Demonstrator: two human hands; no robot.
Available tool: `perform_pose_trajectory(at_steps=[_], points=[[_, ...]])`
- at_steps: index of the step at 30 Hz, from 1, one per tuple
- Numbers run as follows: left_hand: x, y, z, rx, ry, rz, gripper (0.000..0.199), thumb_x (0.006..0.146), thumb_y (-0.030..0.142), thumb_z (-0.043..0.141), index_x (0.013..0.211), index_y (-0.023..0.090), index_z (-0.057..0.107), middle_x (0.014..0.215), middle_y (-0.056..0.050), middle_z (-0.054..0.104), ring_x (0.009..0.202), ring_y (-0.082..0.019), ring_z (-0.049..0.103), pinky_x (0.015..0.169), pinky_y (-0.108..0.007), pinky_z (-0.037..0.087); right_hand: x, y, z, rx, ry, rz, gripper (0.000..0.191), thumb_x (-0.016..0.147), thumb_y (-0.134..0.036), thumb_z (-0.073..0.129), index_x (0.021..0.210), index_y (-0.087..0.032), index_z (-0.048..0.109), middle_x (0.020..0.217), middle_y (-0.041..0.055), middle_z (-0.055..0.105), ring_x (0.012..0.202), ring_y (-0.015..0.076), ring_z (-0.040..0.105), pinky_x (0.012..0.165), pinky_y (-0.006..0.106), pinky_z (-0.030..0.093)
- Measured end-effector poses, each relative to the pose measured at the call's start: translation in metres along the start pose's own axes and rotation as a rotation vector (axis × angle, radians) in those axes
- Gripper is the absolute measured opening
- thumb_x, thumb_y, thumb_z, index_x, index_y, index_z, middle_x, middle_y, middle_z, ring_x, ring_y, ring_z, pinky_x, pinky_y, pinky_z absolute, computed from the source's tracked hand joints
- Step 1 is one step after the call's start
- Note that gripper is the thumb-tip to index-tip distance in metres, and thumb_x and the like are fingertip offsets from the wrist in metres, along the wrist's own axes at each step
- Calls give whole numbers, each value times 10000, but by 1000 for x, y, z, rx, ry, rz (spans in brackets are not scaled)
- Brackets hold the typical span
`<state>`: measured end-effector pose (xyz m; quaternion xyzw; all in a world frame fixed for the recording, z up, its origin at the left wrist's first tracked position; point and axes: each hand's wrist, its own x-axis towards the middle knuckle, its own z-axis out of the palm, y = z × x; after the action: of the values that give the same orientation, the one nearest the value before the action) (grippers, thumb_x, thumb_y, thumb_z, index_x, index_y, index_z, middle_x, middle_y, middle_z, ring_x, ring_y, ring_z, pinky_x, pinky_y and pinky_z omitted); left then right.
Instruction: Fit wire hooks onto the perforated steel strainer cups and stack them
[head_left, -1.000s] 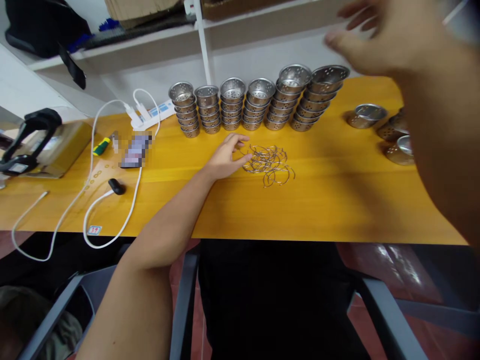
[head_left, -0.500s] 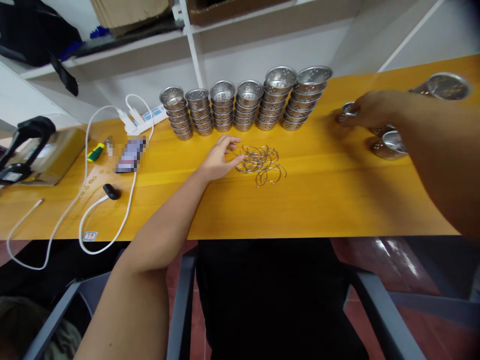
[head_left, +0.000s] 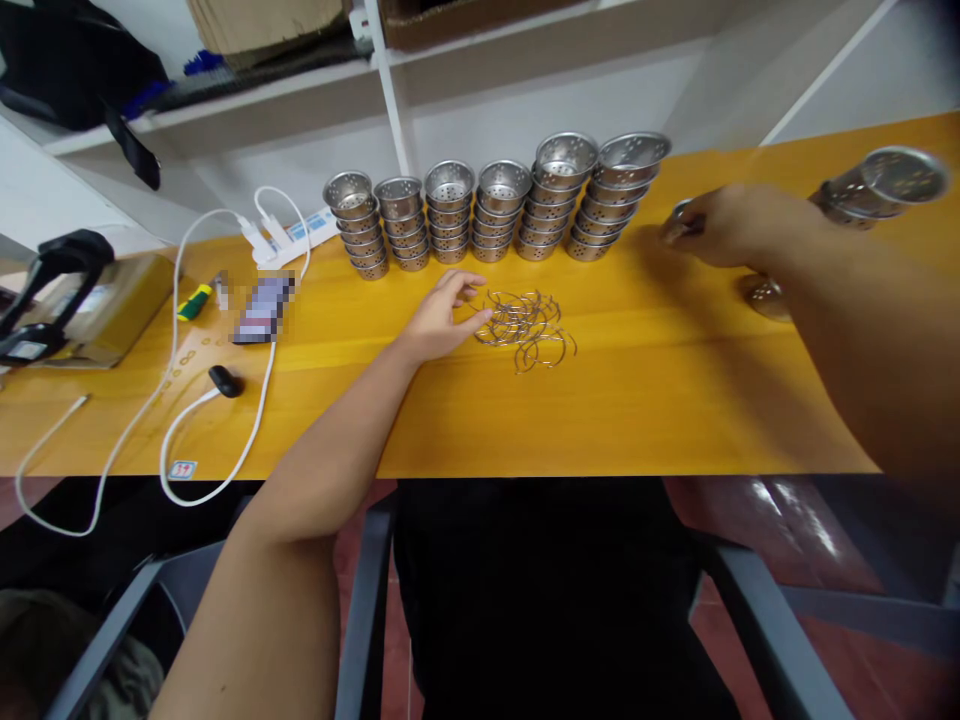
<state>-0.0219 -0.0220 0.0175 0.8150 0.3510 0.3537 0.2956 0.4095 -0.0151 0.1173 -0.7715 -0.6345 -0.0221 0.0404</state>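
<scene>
My left hand (head_left: 448,315) rests on the wooden table with its fingers apart, holding nothing, at the left edge of a heap of thin curved metal wires (head_left: 525,325). At the right, my right hand (head_left: 720,225) has its fingers round a small metal cup (head_left: 679,222), which is partly hidden by them. Under my right forearm another perforated cup (head_left: 769,298) shows in part. Several stacks of perforated metal cups (head_left: 536,215) stand in a row along the back of the table.
Further right is a leaning stack of cups (head_left: 885,185). On the left are a power strip (head_left: 300,240) with white cables, a phone (head_left: 262,308), a green and yellow tool (head_left: 195,302), a black plug-like object (head_left: 225,381) and a cardboard box (head_left: 112,315).
My right hand has shifted slightly left with the small cup, which looks more tilted and more covered by the fingers. My left hand has kept its place by the wires.
</scene>
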Motion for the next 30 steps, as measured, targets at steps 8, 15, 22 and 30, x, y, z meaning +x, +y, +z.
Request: perform_pose_trajectory(at_steps=[8,15,22,30], points=[[2,-8,1,22,6,16,507,1075,450,912,1505,252,733,1550,-143,794,1382,-287,838,1185,-454,704,-71,-76,-79,237,413,-46,348,1222,-254,759,1545,-215,881,1602,190,887,1566,448,843,1365,580,669],[-1,-7,6,-118,16,17,952,1020,510,1028,1791,325,501,1753,-189,722,1501,-340,817,1208,-516,745,-68,-115,-2,555,145,-938,54,1152,-303,858,1203,-289,849,1339,134,887,1254,386,823,1084,519,646],[5,-16,-2,-9,79,35,909,941,466,1070,1685,256,593,1671,-168,771,1615,-399,765,1446,-585,617,-84,-165,54,747,27,-988,154,1054,-180,754,1180,-263,780,1145,76,835,927,257,711,835,398,488],[5,-10,-4,-7,24,94,816,934,398,1020,1629,257,614,1594,-143,787,1516,-376,804,1374,-560,651,-98,-181,67,1201,-27,-753,347,1146,-582,846,1280,-268,782,973,27,724,704,181,555,674,373,472]])
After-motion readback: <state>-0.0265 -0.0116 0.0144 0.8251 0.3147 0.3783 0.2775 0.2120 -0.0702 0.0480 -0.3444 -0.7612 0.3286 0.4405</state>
